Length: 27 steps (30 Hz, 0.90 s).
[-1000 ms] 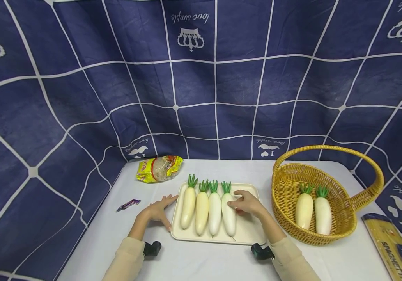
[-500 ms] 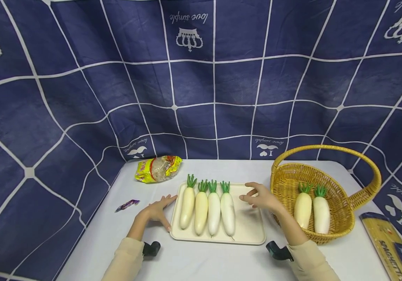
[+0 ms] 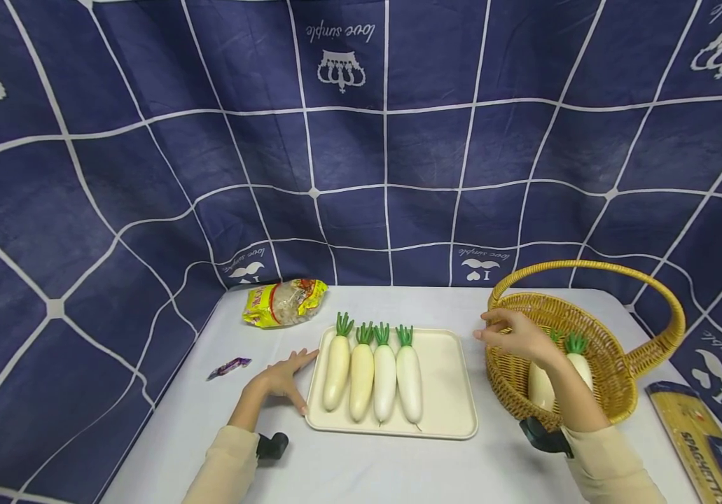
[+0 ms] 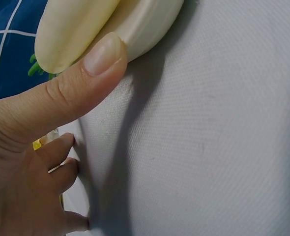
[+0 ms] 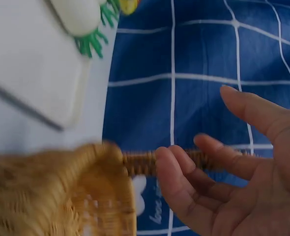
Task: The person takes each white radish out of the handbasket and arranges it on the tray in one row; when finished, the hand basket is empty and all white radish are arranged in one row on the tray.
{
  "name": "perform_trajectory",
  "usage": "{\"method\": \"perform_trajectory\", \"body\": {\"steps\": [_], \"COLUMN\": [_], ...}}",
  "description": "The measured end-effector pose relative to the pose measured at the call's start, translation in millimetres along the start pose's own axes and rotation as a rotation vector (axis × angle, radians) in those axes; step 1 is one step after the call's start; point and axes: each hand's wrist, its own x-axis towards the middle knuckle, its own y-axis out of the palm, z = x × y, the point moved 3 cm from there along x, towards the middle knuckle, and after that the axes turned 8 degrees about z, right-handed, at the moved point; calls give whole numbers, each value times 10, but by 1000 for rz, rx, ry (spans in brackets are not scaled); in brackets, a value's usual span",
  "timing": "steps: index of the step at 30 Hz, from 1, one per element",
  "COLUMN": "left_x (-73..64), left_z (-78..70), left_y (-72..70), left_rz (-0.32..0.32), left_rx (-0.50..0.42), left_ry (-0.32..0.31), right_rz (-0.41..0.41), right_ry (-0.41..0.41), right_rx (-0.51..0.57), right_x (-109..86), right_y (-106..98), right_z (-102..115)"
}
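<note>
Several white radishes [image 3: 384, 385] with green tops lie side by side on a cream tray [image 3: 445, 385] in the head view. My left hand [image 3: 281, 381] is spread at the tray's left side, its thumb against the near left corner. The left wrist view shows that thumb [image 4: 86, 73] touching the tray's rim [image 4: 152, 24]. My right hand [image 3: 518, 337] is over the left part of a wicker basket [image 3: 518, 402], fingers loosely bent and holding nothing. Two radishes lie in the basket, partly hidden by my right hand and forearm; one of them [image 3: 540, 386] is paler yellow.
A yellow snack bag [image 3: 286, 303] lies behind the tray. Left of my left hand is a small purple wrapped candy [image 3: 229, 368]. A spaghetti packet [image 3: 707, 441] lies at the right edge. The basket's tall handle [image 3: 587, 264] arches above it. A blue checked cloth [image 3: 348, 154] hangs behind.
My right hand has left the rightmost radish on the tray and moved right, over the basket. The left hand and the radishes stay in place.
</note>
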Motion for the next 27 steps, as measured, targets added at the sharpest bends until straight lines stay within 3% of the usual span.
{"method": "perform_trajectory", "body": {"steps": [6, 15, 27], "left_x": [-7, 1, -8], "left_z": [-18, -28, -23], "left_y": [-7, -10, -1], "left_rz": [-1, 0, 0], "left_rx": [6, 14, 13], "left_ry": [-8, -13, -4], "right_rz": [33, 41, 107], "right_ry": [-2, 78, 229], "right_rx": [-48, -92, -77], "right_x": [-54, -91, -23], "right_y": [-229, -522, -698], "right_z": [-53, -195, -448]}}
